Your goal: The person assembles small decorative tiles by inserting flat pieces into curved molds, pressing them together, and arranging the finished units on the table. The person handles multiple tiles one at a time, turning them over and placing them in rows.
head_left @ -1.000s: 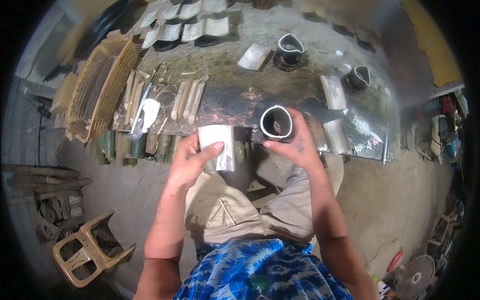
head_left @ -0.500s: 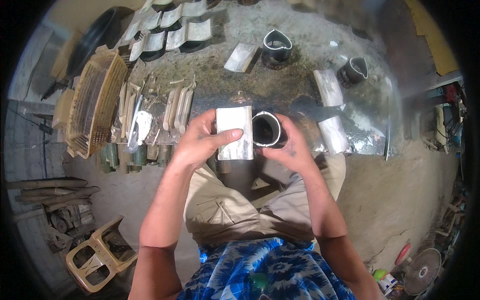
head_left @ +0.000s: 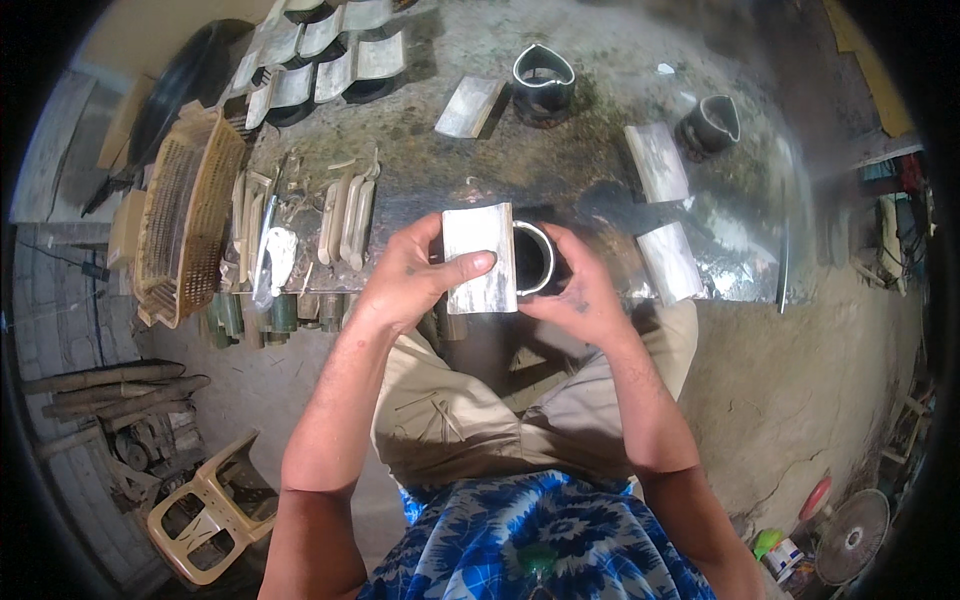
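Pale panel (head_left: pixel 482 236) being brought up to dark tube (head_left: pixel 536 264) since a second ago, tube's left side being hidden by it, panel being pinched between thumb and fingers of left hand (head_left: pixel 412 280), tube being cupped by half-curled right hand (head_left: pixel 582 288), both being held at near edge of worktable (head_left: pixel 590 180).

Workshop, stained worktable (head_left: pixel 600 170), curved pieces (head_left: pixel 382 58) in rows, cracked floor (head_left: pixel 810 400)

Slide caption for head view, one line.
Left hand holds a pale panel partly hiding a dark, white-rimmed tube in the right hand.
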Tool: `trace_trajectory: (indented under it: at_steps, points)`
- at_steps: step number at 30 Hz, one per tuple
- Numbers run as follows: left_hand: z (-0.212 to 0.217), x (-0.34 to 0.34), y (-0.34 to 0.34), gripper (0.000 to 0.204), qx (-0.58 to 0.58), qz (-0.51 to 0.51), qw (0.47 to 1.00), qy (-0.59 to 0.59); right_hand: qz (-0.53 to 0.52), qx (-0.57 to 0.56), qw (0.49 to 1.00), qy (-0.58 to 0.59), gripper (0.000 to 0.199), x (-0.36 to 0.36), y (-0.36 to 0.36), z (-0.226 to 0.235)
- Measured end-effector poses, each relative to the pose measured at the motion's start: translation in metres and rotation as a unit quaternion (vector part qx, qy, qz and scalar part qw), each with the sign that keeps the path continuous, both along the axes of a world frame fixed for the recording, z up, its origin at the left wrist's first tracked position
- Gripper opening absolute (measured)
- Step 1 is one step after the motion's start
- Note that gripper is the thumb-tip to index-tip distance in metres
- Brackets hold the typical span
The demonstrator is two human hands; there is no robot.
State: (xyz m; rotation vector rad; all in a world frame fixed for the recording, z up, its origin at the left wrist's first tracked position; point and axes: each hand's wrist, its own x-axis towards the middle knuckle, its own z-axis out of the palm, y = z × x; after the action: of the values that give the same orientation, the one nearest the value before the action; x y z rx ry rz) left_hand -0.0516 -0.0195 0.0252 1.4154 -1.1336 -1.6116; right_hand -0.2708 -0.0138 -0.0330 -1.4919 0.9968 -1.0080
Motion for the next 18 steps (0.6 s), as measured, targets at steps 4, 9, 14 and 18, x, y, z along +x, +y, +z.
trace_trajectory:
  at_steps: [4,9,14,18]
  points:
    - [-0.0022,-0.0007,-0.0011,0.05,0.006,-0.002,1.0,-0.003,0.005,-0.015,1.0,0.01,0.071,-0.0011,-0.0008,0.0002]
    - [-0.0031,-0.0001,-0.0028,0.047,0.014,-0.021,1.0,-0.012,0.008,-0.018,1.0,0.003,0.07,-0.0014,-0.0015,-0.0007]
    - [-0.0012,-0.0017,-0.0015,0.044,0.034,-0.012,0.999,0.011,0.009,-0.012,1.0,0.019,0.071,-0.0025,-0.0021,-0.0017]
    - [-0.0005,-0.0019,-0.0019,0.045,0.047,-0.011,0.999,-0.004,0.013,-0.018,0.999,0.024,0.072,-0.0039,-0.0032,-0.0035]
